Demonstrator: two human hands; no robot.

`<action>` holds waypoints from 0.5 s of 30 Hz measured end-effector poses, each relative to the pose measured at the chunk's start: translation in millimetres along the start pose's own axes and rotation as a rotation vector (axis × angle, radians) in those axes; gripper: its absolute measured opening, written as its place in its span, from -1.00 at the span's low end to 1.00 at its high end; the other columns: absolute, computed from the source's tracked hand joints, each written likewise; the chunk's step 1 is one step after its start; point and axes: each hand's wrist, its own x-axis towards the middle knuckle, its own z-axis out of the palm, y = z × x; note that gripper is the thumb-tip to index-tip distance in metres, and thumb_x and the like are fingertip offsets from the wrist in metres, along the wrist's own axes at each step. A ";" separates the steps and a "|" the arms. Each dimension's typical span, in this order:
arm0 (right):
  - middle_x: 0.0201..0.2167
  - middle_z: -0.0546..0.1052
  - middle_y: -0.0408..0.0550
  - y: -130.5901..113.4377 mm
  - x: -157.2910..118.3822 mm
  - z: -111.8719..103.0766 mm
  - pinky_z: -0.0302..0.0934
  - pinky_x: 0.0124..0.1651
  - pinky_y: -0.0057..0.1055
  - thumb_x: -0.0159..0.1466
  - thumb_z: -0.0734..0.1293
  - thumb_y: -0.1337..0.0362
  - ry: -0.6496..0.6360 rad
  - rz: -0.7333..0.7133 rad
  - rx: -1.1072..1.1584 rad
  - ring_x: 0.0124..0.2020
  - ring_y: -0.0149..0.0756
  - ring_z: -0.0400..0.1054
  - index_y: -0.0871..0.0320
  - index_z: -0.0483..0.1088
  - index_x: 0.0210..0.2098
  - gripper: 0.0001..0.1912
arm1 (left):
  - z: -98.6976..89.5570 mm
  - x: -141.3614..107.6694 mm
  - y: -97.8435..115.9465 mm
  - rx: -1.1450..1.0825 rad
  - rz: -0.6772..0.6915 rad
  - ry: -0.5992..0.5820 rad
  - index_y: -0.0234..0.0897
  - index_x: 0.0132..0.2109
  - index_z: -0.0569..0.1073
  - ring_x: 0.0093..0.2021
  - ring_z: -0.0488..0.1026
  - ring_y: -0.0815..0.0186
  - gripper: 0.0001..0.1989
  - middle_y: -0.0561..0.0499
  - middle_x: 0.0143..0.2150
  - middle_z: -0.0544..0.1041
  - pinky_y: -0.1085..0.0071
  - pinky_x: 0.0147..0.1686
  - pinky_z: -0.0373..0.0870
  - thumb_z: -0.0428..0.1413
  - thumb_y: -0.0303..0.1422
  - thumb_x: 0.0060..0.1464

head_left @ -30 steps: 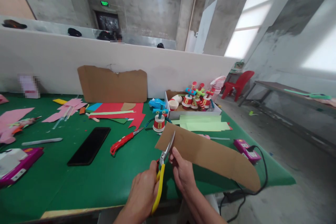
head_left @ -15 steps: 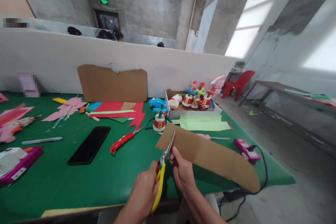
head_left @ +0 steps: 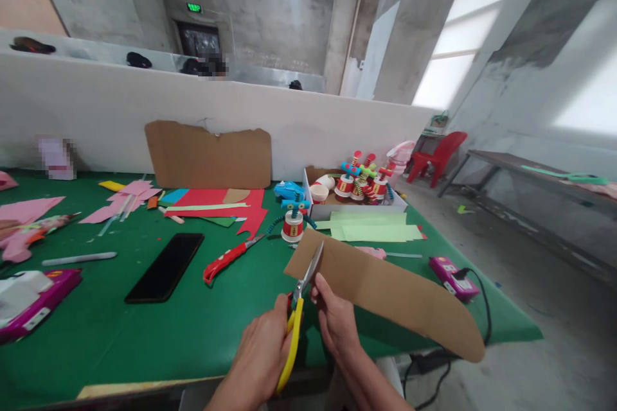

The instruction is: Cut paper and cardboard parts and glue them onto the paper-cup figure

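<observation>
My left hand [head_left: 263, 347] is wrapped round the yellow handles of a pair of scissors [head_left: 295, 334], one handle hanging below the fist. Their metal blades point up and away, lying across the left part of a long brown cardboard piece [head_left: 385, 276] with a rounded right end. The lower edge of this cardboard is pinched between thumb and fingers of my right hand [head_left: 335, 318], just right of the blades. Beyond the cardboard's left end stands a small paper-cup figure [head_left: 292, 226] with a blue head and coiled arms.
On the green table [head_left: 168, 340] lie a black phone [head_left: 166, 268], a red-handled knife [head_left: 231, 261], red paper [head_left: 207, 199] and pale green sheets [head_left: 371, 226]. A box [head_left: 357, 209] holds several cup figures. Purple power strips [head_left: 453, 277] sit at both sides; a white partition [head_left: 106, 109] stands behind.
The cardboard's rounded right end has dipped slightly down and to the right. Both hands and the scissors stay almost in the same place, and the view has shifted a little.
</observation>
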 end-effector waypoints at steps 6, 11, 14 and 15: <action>-0.66 0.33 -0.16 2.2 -0.3 -3.5 0.18 -0.37 -0.38 -0.05 0.43 0.05 0.009 -0.047 -0.062 -0.55 -0.36 0.19 0.12 0.28 -0.70 -0.66 | -2.7 1.6 4.0 0.024 -0.002 -0.024 -0.22 -0.14 0.26 -0.22 0.51 0.18 -0.87 -0.07 -0.26 0.56 0.41 -0.35 0.21 -0.12 -0.36 0.18; -0.69 0.29 -0.19 -3.5 -2.5 -2.4 0.15 -0.42 -0.41 -0.07 0.44 0.05 0.013 -0.067 -0.034 -0.58 -0.38 0.15 0.11 0.26 -0.71 -0.64 | -10.7 1.6 16.0 0.260 -0.072 0.002 -0.31 0.01 0.26 -0.12 0.49 0.11 -0.71 -0.17 -0.17 0.54 0.30 -0.20 0.29 -0.12 -0.45 0.14; -0.72 0.25 -0.20 -5.9 -5.9 -2.5 0.13 -0.46 -0.42 -0.10 0.45 0.02 -0.003 -0.032 -0.024 -0.60 -0.40 0.11 0.12 0.22 -0.74 -0.59 | -13.9 2.8 17.5 0.307 -0.109 -0.002 -0.33 0.08 0.24 -0.12 0.49 0.09 -0.65 -0.20 -0.15 0.53 0.27 -0.18 0.31 -0.12 -0.46 0.12; -0.72 0.25 -0.19 -5.5 -7.3 -2.9 0.13 -0.46 -0.42 -0.10 0.45 0.01 -0.005 -0.022 -0.036 -0.60 -0.40 0.12 0.13 0.22 -0.76 -0.58 | -14.5 3.3 16.6 0.290 -0.112 -0.015 -0.33 0.09 0.23 -0.12 0.50 0.11 -0.64 -0.20 -0.15 0.54 0.29 -0.20 0.32 -0.12 -0.46 0.13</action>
